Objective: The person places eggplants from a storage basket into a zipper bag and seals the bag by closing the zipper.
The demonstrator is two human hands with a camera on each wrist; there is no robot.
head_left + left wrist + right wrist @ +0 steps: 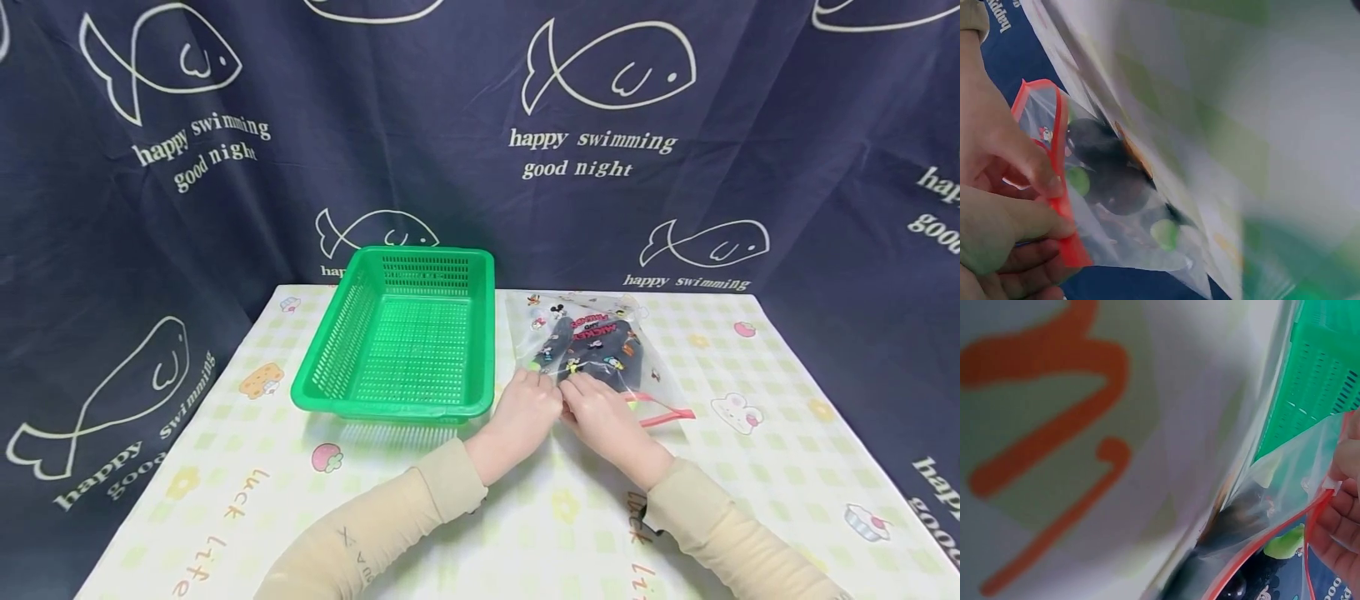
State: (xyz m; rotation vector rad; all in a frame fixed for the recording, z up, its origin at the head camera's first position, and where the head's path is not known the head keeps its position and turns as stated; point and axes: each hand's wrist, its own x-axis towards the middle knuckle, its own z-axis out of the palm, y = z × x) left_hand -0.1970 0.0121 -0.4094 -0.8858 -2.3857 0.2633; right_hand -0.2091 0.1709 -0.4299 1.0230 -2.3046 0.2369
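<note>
A clear zip bag [527,325] with cartoon prints lies on the table, its red zip edge [667,417] facing me. Inside are dark, glossy, rounded things [1119,187] with light green ends [1164,234], which look like eggplants. My left hand [525,417] pinches the red edge near its left end. Close beside it, my right hand [606,421] pinches the same edge at a small whitish slider [1330,484]. To the right of the hands, the two red strips stand apart. Fingertips are partly hidden behind the hands in the head view.
A green plastic basket [485,350] with slotted walls stands just left of the bag, with nothing seen inside. The table [570,550] has a checked, printed cover. Behind its far edge hangs a dark blue curtain [420,150] with fish drawings.
</note>
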